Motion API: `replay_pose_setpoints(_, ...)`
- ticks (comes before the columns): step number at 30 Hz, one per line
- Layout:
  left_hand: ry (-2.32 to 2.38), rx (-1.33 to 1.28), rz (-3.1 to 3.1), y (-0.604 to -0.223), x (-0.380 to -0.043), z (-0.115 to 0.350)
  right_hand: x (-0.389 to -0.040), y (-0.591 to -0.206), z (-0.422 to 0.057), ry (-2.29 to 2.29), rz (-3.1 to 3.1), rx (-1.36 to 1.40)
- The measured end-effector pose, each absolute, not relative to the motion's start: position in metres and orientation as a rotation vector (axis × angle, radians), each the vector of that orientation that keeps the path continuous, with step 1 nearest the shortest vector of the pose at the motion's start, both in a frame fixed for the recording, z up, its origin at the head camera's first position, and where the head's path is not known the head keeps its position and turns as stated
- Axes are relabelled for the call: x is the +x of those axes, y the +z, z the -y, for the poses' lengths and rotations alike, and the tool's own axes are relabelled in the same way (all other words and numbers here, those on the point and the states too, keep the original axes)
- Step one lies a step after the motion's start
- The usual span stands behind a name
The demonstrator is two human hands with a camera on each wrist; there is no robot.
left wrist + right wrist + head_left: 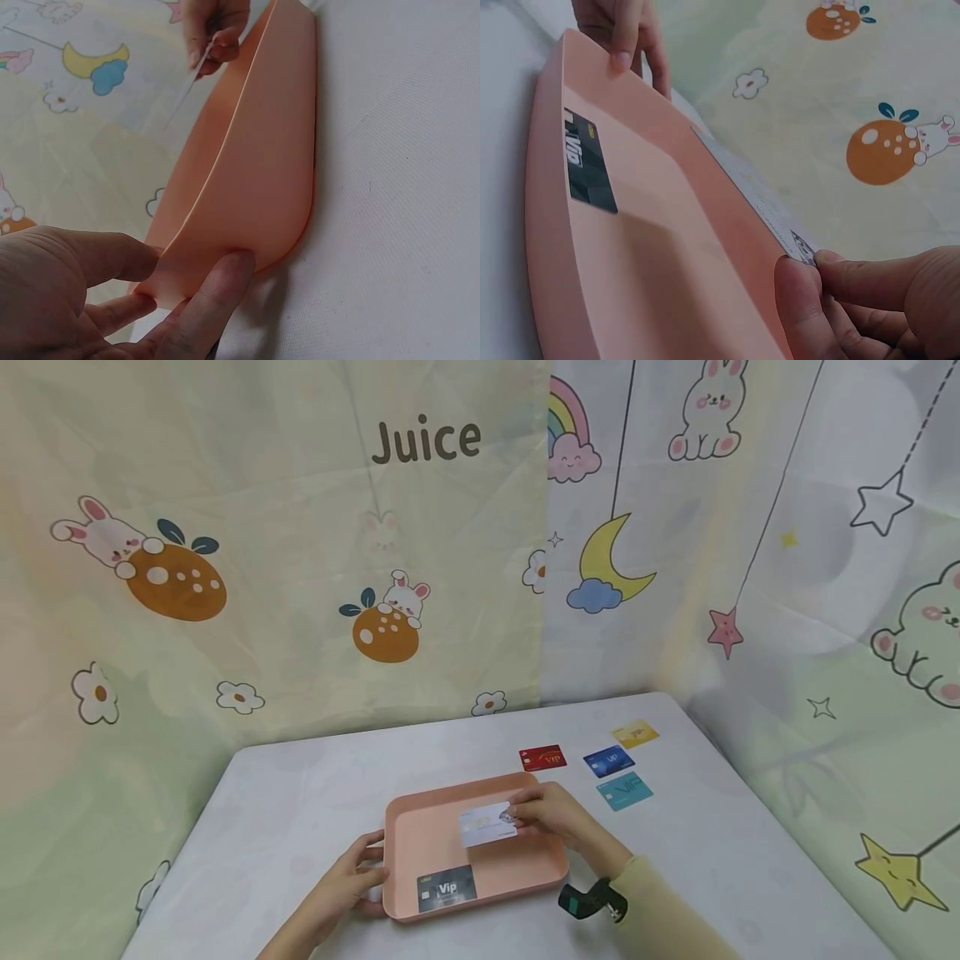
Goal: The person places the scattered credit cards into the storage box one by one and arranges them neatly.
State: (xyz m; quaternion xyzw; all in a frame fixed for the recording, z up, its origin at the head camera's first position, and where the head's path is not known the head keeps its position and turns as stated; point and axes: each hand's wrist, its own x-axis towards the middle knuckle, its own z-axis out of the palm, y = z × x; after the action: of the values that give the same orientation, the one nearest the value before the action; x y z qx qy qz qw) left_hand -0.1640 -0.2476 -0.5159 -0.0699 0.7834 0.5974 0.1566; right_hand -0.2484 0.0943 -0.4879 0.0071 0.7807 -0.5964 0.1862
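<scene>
In the head view a pink tray lies on the white table. A black card marked "Vip" lies inside it, near its front left corner. My left hand holds the tray's left end, its fingertips at the rim and the outer wall. Over the tray, my right hand pinches a white card by its right end, between thumb and fingers. The right wrist view shows this white card tilted above the tray floor, with a dark shadow below.
Behind and right of the tray lie a red card, a blue card, a teal card and a yellow card. A printed curtain hangs behind the table. A black wrist device sits by the right sleeve.
</scene>
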Motion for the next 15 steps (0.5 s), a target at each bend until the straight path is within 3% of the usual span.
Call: replay_pose_setpoints(15, 1.706, -0.22, -2.252, -0.516, -0.164, 0.246, -0.246, -0.5, -0.067, -1.619, -2.227, -0.14)
